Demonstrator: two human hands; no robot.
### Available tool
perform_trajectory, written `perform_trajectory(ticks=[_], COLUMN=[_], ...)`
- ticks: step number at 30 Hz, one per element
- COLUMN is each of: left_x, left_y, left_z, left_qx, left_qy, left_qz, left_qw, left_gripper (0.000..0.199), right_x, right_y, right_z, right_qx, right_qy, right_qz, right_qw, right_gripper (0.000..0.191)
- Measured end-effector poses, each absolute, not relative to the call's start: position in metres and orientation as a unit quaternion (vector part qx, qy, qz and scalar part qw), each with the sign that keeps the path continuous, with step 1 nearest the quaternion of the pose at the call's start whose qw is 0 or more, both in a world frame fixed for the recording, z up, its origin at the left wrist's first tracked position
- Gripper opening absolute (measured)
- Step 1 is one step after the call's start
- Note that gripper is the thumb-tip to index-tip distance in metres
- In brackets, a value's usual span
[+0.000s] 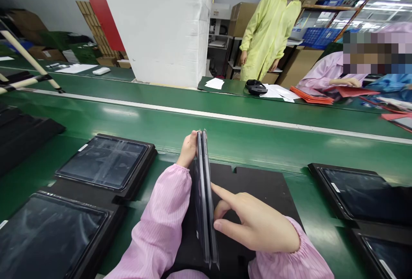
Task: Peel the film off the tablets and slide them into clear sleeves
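Observation:
Two thin tablets in clear film stand on edge, side by side, seen almost edge-on: the left tablet (201, 193) and the right tablet (208, 197). My left hand (188, 149) grips the pair near their far end, its fingers mostly hidden behind them. From the right side, my right hand (254, 221) touches the right tablet's face with the index finger. Its thumb is near the same face and the other fingers are curled, with nothing seen in the hand. Beneath the tablets is a black foam tray (264, 189).
Filmed tablets lie in black trays to the left (106, 161) and right (360, 189) on the green conveyor belt (154, 124). Black trays are stacked (25, 141) at far left. Across the line are a person in yellow (270, 34) and a seated person in pink (325, 71).

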State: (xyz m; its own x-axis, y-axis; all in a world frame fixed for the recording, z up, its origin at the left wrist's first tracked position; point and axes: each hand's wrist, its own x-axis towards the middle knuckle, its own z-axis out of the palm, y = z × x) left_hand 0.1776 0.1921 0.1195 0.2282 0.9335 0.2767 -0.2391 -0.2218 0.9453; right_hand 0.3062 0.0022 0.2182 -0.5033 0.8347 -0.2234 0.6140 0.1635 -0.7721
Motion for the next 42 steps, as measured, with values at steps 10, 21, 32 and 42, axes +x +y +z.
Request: perform_trajectory(ticks=[10,21,32,42], left_x=[0.179,0.178,0.178,0.177], left_y=[0.194,0.193,0.187,0.174], left_z=[0.116,0.118,0.123,0.139], left_qx=[0.565,0.579,0.583,0.587], left_qy=[0.320,0.317,0.314,0.287], left_qz=[0.536,0.541,0.541,0.548], left_qw=[0.539,0.521,0.519,0.522], left_gripper=[0.074,0.074,0.074,0.073], right_x=[0.304,0.304,0.303,0.304], right_y=[0.003,0.001,-0.005,-0.003], right_z=[0.221,0.223,0.225,0.224], right_qx=[-0.493,-0.493,-0.504,-0.499], right_qy=[-0.757,-0.752,-0.751,-0.741], right_qz=[0.412,0.418,0.406,0.419], right_qw=[0.120,0.126,0.132,0.163], right_gripper=[0.046,0.047,0.046,0.051])
